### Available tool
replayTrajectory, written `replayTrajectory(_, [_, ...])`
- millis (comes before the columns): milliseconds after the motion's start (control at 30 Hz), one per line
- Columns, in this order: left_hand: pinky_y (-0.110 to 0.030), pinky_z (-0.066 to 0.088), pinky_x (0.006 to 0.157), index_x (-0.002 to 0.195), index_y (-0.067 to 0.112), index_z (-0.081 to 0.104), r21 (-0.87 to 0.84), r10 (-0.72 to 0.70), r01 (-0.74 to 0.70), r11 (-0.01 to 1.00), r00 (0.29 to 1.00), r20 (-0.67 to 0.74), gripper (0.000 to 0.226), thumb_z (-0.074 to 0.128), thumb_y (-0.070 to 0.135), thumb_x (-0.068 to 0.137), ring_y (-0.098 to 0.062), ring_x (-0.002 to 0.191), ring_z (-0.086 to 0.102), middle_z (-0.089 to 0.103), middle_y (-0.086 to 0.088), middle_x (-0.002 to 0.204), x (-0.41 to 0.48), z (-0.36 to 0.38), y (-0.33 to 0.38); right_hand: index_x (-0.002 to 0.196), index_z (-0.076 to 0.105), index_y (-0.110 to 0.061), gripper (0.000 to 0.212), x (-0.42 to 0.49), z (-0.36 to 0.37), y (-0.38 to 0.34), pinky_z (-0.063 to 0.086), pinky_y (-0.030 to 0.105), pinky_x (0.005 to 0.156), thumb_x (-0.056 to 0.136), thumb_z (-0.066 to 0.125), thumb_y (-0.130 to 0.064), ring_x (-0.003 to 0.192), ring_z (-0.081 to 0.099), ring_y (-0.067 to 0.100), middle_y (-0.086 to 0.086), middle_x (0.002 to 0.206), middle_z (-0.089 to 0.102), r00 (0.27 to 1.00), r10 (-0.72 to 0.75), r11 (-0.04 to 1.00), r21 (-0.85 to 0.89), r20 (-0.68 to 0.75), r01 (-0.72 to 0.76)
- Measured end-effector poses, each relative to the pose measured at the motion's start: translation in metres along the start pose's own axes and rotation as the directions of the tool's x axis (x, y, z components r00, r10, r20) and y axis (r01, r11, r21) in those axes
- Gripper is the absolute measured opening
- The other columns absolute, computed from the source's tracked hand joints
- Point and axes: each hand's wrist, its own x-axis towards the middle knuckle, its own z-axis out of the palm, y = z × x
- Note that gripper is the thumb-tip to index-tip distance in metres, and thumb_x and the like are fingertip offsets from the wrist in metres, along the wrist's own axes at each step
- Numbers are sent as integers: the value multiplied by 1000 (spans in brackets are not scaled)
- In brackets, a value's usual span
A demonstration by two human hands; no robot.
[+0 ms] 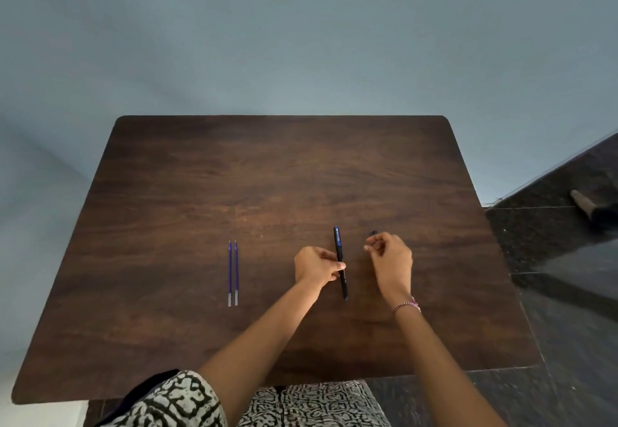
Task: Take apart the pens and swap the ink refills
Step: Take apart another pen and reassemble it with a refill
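A blue-grey wall (301,41) is filling the upper part of the view. Below it a dark wooden counter (234,175) is stretching from the wall towards the person. A dark speckled floor (568,292) is showing on the right of the counter, and a small blurred object (583,204) is lying on it, well apart from the work. At the near edge a black-and-white patterned garment (311,403) is showing. Two bare forearms are reaching over that edge to the right half of the counter.

The left hand (316,267) is gripping a dark pen (339,246) around the lower half of its barrel. Its fingers are curling round the barrel and the thumb is pressing against it. The pen is pointing away from the person, with its tip nearest them, and nothing is covering its far end. The right hand (391,256) is hovering just beside the pen, on its right and not touching it, with the fingers curled in close to the thumb. A small dark piece (374,233) is poking out at the far side of those fingers. The hand is blurred, so I cannot tell whether the fingers are grasping the piece or it is lying behind them.

Two blue refills (233,272) are lying side by side on the counter, parallel and almost touching, well to the left of both hands. A thin bracelet (406,305) is circling the right wrist.
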Motion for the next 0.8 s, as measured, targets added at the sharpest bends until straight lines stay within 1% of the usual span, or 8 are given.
replayTrajectory(67, [-21,57,51,77,2,67,11,1,-2,1000,1000,18,14,78,-5,69,-14,57,66,71,-17,82,-1,9,0,91,68,-11,14,0,-6,10,52,35,81,78,72,-7,85,63,19,4,93,65,999,39,999,-35,-7,-39])
replayTrajectory(133, [-20,57,51,69,7,64,27,10,-11,1000,999,33,18,77,-5,70,-14,56,66,70,-16,79,-2,17,1,92,66,-12,17,-1,-9,17,52,37,83,78,74,-8,87,63,19,4,96,64,996,87,995,-55,11,-86])
replayTrajectory(300, [-19,55,49,67,10,62,98,26,-32,995,998,58,21,77,-4,71,-12,53,63,66,-8,69,0,34,2,93,65,-12,18,-4,-10,26,51,33,79,77,75,-10,86,64,21,4,97,65,989,138,987,-90,57,-133])
replayTrajectory(433, [-23,56,54,69,10,62,145,35,-42,989,998,49,19,77,-2,72,-12,52,61,62,-2,60,2,44,2,91,66,-12,17,-3,-10,27,51,35,81,77,74,-8,85,64,21,4,96,66,989,134,989,-70,60,-130])
replayTrajectory(533, [-26,58,58,73,7,65,158,32,-36,987,999,31,15,77,-1,72,-12,52,62,62,-4,62,3,51,0,91,67,-12,16,-2,-10,28,51,35,81,77,73,-8,85,64,20,4,95,66,991,125,991,-51,50,-123])
replayTrajectory(667, [-22,57,53,79,6,67,174,49,-50,984,999,9,15,78,0,71,-9,52,62,64,-4,64,4,57,-4,93,67,-12,16,-1,-10,30,52,35,82,78,73,-7,86,64,19,3,95,67,990,133,990,-45,48,-131])
replayTrajectory(733, [-27,59,56,80,6,68,181,60,-58,982,998,-8,16,79,1,70,-11,54,64,66,-5,67,4,60,-5,93,68,-12,16,-1,-10,31,52,34,82,78,73,-7,86,65,20,3,96,67,989,139,989,-46,48,-137])
replayTrajectory(800, [-34,61,64,79,7,68,185,68,-63,981,997,-24,17,80,1,69,-17,61,68,70,-9,72,4,63,-7,93,68,-12,17,-1,-11,33,52,33,81,78,73,-7,86,65,20,3,96,68,988,147,988,-46,50,-145])
